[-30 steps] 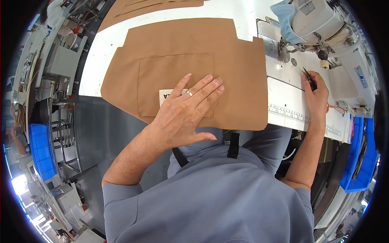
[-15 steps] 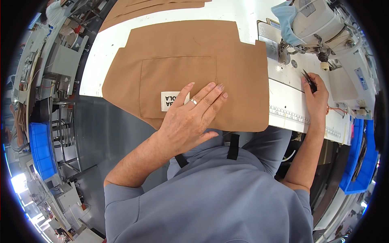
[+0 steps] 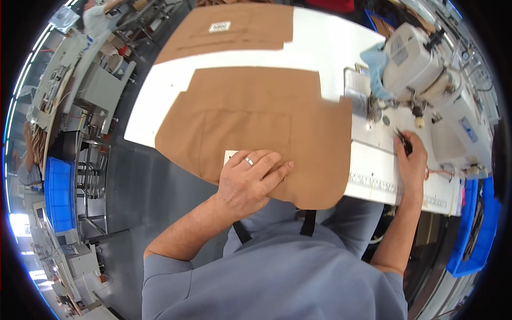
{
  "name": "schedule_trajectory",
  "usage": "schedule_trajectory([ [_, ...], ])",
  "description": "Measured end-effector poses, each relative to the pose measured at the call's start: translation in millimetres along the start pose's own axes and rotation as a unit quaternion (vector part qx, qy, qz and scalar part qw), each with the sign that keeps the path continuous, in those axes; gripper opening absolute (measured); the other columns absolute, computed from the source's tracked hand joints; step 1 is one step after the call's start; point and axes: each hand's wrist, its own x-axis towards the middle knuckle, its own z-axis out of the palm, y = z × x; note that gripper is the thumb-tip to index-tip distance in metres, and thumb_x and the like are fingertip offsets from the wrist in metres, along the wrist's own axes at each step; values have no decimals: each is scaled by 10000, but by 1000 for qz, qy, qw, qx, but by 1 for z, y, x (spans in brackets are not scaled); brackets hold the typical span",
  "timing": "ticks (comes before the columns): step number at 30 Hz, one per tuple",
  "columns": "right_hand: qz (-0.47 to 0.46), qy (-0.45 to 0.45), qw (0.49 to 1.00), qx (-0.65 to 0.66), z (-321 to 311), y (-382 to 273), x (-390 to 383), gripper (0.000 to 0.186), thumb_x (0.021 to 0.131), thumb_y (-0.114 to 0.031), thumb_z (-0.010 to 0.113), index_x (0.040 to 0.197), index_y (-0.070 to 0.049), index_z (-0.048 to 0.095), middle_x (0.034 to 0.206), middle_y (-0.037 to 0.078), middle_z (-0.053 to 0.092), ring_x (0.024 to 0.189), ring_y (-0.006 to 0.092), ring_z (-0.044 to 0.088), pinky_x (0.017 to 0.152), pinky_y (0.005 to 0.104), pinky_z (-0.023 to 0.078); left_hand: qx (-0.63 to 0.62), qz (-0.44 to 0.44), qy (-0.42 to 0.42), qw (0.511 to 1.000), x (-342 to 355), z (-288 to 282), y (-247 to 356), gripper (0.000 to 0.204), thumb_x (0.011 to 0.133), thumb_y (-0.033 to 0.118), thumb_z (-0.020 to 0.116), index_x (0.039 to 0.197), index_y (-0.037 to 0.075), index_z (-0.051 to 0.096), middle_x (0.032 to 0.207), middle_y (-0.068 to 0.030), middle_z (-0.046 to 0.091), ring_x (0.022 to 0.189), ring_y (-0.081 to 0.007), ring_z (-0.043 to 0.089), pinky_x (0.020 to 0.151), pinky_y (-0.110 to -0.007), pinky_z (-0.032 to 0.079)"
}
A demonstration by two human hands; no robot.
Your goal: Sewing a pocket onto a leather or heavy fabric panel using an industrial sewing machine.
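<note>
A brown fabric panel (image 3: 256,128) with a stitched pocket and a small white label (image 3: 230,156) lies flat on the white sewing table (image 3: 160,85). My left hand (image 3: 248,181), a ring on one finger, presses flat on the panel's near edge and partly covers the label. My right hand (image 3: 412,160) rests on the table beside the sewing machine (image 3: 421,64) and pinches a small dark tool (image 3: 402,140).
A second brown panel (image 3: 229,29) with a white label lies at the table's far side. A printed ruler strip (image 3: 384,184) runs along the table's near edge. Blue bins (image 3: 56,194) stand on the left and a blue bin (image 3: 477,229) on the right.
My left hand has slid toward me along the panel, with the fabric drawn closer to the table's near edge. My right hand stays by the machine.
</note>
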Motion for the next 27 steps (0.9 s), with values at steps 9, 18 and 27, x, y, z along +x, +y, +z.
schedule_trajectory([
  [9, 8, -16, 999, 27, -2, -19, -2, 259, 836, 16, 705, 1092, 29, 669, 999, 172, 685, 897, 320, 678, 826, 382, 529, -398, -423, 153, 800, 69, -102, -250, 334, 982, 160, 589, 1224, -29, 719, 1125, -87, 732, 1039, -158, 647, 926, -318, 497],
  [18, 21, -25, 999, 22, -4, -17, -2, 259, 805, 16, 732, 1057, 24, 669, 970, 175, 683, 889, 358, 673, 807, 404, 523, 203, -192, 313, 908, 253, -169, -305, 427, 978, 296, 620, 1369, 124, 646, 1237, -169, 731, 1086, -330, 718, 906, -394, 561],
  [27, -12, -4, 1000, 4, -4, -22, 5, 227, 822, -99, 762, 1020, -8, 696, 901, 158, 682, 792, 356, 662, 777, 438, 520, 98, -81, -77, 989, 219, 79, -257, 491, 972, 350, 587, 1411, 131, 609, 1418, -135, 638, 1229, -356, 635, 1038, -449, 509],
])
